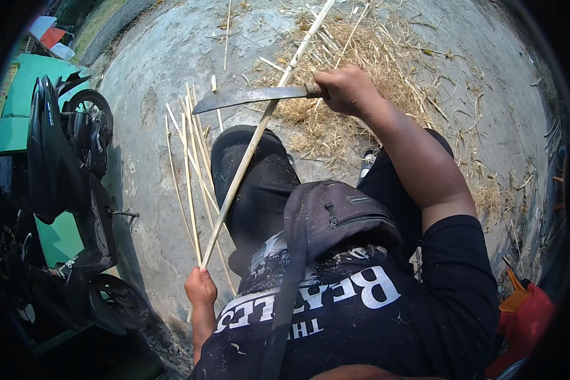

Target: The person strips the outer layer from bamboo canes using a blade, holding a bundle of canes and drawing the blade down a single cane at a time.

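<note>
My right hand [348, 90] is closed round the wooden handle of a machete [250, 99]. Its long curved blade points left and lies across a pale bamboo strip [249, 152], against or just over it; I cannot tell which. The strip runs slantwise from the lower left to the top, passing over my left knee. Down at its lower end, my left hand [201, 287] is wrapped round it. Several thinner bamboo strips [189, 166] lie on the ground beside my left leg, some reaching close to that hand.
Pale shavings [323, 120] are heaped on the grey concrete ground [152, 69] ahead of my feet. A black motorcycle [76, 171] stands along the left side. A red cloth-like thing [529, 320] lies at the lower right. A dark bag [342, 212] hangs across my front.
</note>
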Demonstrator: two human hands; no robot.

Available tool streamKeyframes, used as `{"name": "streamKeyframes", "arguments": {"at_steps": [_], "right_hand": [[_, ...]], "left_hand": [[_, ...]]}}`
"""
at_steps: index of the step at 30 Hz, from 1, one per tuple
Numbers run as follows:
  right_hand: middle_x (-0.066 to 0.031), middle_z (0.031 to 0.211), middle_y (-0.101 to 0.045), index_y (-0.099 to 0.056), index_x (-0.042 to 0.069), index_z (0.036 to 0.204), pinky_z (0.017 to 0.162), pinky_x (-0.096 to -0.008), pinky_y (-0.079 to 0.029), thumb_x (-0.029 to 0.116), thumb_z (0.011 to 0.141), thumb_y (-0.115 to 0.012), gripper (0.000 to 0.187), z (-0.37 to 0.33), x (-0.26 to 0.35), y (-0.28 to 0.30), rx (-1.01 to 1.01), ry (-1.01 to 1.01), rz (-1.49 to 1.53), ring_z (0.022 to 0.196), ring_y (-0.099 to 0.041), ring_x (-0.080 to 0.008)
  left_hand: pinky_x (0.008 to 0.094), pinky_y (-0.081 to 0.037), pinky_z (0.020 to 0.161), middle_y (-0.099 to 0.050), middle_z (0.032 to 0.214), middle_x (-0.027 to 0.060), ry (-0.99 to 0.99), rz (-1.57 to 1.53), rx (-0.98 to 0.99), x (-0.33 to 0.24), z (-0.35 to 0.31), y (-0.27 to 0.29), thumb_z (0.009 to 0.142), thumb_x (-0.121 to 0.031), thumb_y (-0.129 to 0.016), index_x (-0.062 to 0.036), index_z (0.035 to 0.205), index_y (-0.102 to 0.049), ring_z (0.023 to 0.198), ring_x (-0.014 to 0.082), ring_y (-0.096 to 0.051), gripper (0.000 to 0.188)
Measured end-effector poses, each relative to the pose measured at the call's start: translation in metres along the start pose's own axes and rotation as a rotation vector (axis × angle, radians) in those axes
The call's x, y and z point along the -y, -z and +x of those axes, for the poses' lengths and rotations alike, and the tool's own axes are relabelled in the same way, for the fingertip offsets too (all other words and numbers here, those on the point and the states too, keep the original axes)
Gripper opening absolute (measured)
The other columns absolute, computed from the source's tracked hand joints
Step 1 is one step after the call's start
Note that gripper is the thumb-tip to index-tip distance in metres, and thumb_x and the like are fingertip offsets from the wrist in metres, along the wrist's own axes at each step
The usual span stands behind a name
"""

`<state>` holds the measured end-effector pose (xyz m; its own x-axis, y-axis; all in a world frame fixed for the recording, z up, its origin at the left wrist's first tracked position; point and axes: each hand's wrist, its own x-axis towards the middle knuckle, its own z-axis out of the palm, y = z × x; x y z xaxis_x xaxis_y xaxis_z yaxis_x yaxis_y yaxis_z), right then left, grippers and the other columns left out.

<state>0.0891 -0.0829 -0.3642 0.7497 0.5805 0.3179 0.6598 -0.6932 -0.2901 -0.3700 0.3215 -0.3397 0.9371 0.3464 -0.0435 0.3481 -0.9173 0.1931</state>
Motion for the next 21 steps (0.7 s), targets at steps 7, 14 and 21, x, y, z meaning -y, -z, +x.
{"name": "streamKeyframes", "arguments": {"at_steps": [7,14,21], "right_hand": [[-0.0124,0.079,-0.070,-0.062,0.013,0.088,0.062,-0.0479,-0.054,0.022,0.091,-0.067,0.011,0.002,-0.042,-0.003,-0.030,-0.301,0.003,0.073,-0.069,-0.0351],[-0.0077,0.072,-0.066,-0.059,0.012,0.085,0.071,-0.0441,-0.052,0.019,0.084,-0.069,0.012,0.003,-0.016,-0.001,-0.099,0.128,-0.130,0.070,-0.067,-0.0306],[-0.0134,0.093,-0.071,-0.065,0.015,0.103,0.077,-0.0449,-0.055,0.021,0.096,-0.062,0.010,-0.001,-0.064,0.017,0.037,-0.639,0.075,0.087,-0.070,-0.0290]], "left_hand": [[0.0530,-0.042,0.056,-0.055,0.066,0.0211,0.008,-0.048,-0.049,-0.005,0.010,-0.005,0.104,-0.040,-0.046,-0.0046,0.075,-0.050,0.063,0.0475,-0.056,0.046],[0.0522,-0.042,0.055,-0.056,0.066,0.0214,0.046,-0.083,-0.020,0.014,-0.008,-0.011,0.104,-0.039,-0.045,-0.0048,0.075,-0.051,0.063,0.0474,-0.057,0.045],[0.0522,-0.044,0.057,-0.058,0.067,0.0209,0.053,-0.028,-0.007,0.017,-0.008,0.007,0.103,-0.040,-0.046,-0.0060,0.076,-0.055,0.064,0.0469,-0.058,0.044]]}}
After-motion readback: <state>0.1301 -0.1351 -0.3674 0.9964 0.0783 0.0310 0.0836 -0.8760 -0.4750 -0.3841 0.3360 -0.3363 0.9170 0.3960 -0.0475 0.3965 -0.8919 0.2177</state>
